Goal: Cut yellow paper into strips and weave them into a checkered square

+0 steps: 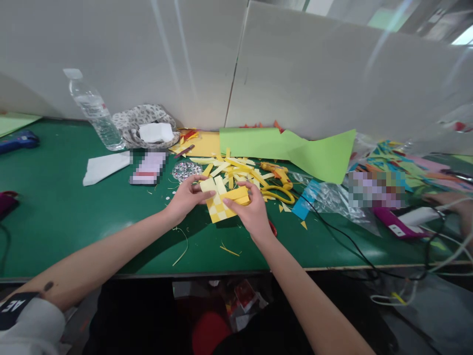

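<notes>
Between my two hands is a small woven piece of yellow and cream paper strips (220, 213), checkered at its lower part and held above the green table. My left hand (185, 199) pinches its left side, thumb on the cream strips. On the right side, my right hand (251, 209) grips the yellow strips between thumb and fingers. Just behind lies a heap of loose yellow and cream paper strips (236, 170). A yellow glue gun (278, 173) and yellow-handled scissors (283, 196) rest right of the heap. A round patch of small dark-and-white pieces (186, 171) is behind my left hand.
A water bottle (96, 116), a patterned cloth bag (144, 121) and a phone (150, 167) stand or lie at the back left. Green paper (284, 148) lies behind the heap. Clear plastic bags (340, 197), a black cable (343, 239) and another person's hand (453, 207) are at right.
</notes>
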Demonstrator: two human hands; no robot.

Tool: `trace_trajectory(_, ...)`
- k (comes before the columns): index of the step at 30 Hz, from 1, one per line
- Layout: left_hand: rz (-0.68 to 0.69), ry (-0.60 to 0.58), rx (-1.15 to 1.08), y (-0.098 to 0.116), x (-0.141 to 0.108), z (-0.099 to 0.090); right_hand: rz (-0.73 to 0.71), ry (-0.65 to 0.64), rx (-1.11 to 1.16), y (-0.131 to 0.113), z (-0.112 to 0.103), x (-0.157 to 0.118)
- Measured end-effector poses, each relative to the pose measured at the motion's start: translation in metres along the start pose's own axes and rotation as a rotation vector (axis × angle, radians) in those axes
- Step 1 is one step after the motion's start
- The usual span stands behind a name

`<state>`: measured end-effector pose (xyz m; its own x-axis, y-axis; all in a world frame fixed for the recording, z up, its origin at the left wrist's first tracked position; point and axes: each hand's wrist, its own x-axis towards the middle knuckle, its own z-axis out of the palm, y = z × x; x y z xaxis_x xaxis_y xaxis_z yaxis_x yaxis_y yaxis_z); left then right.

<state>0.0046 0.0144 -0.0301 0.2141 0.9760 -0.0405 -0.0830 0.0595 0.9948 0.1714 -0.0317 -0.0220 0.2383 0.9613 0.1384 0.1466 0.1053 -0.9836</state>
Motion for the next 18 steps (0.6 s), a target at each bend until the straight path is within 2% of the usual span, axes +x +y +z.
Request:
trace_trajectory(4, 0.271, 0.113, 0.127, 0.002, 0.001, -0.002, 0.018, 0.006, -0.074, 0.002, 0.000, 0.001)
trace_trajectory(7, 0.515, 0.074, 0.389, 0.016, -0.004, -0.005, 0.020, 0.031, -0.156, 0.004, 0.001, 0.001)
trace_trajectory(9, 0.633, -0.047, 0.620, 0.029, -0.009, -0.007, 0.028, 0.032, -0.204, 0.006, 0.003, 0.001)
trace_trajectory(11, 0.647, -0.248, 0.881, 0.041, -0.016, -0.010, 0.032, 0.025, -0.236, 0.006, 0.004, 0.000)
trace_trajectory(13, 0.627, -0.394, 1.119, 0.045, -0.023, -0.013, 0.029, 0.019, -0.251, 0.006, 0.005, 0.000)
trace_trajectory(15, 0.642, -0.514, 1.234, 0.043, -0.032, -0.015, 0.031, 0.021, -0.262, 0.005, 0.005, -0.001)
trace_trajectory(18, 0.751, -0.649, 1.244, 0.031, -0.042, -0.016, 0.026, 0.021, -0.275, 0.004, 0.005, -0.002)
